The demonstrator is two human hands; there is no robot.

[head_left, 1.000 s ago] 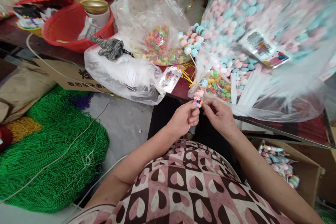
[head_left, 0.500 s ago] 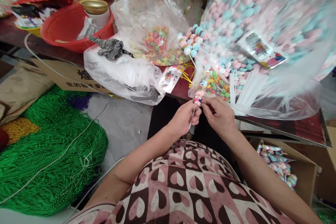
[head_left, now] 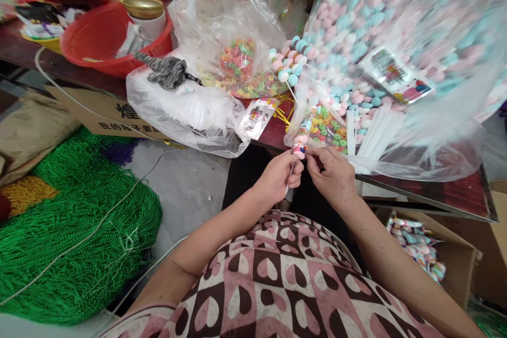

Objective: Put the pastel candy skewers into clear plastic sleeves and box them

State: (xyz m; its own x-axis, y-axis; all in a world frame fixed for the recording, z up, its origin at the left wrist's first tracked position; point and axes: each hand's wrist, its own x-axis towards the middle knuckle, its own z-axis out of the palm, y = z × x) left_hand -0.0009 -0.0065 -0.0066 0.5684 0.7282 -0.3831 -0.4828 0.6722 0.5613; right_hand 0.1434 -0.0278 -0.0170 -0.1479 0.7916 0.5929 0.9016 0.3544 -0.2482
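My left hand (head_left: 278, 177) is closed around the lower end of a wrapped candy skewer (head_left: 300, 145), which points away from me over the table's front edge. Its white stick (head_left: 290, 178) comes out below the fingers. The wrapper is clear with printing, and pink sweets show through it. Right beside the wrapper's lower end, the thumb and forefinger of my right hand (head_left: 332, 173) are pinched together; what they hold is too small to make out. Beyond them lie a bag of colourful ring sweets (head_left: 328, 129) and several white sticks (head_left: 374, 137).
A large clear bag of pastel sweets (head_left: 336, 16) covers the table's right. Printed pouches (head_left: 259, 116), yellow ties (head_left: 282, 111) and a red basin (head_left: 91, 37) stand or lie further left. A carton of wrapped skewers (head_left: 463, 269) is low right; green bead strands (head_left: 79, 232) heap the floor left.
Almost nothing differs. Both hands stay together at the lower end of the skewer, and the view has shifted very slightly.
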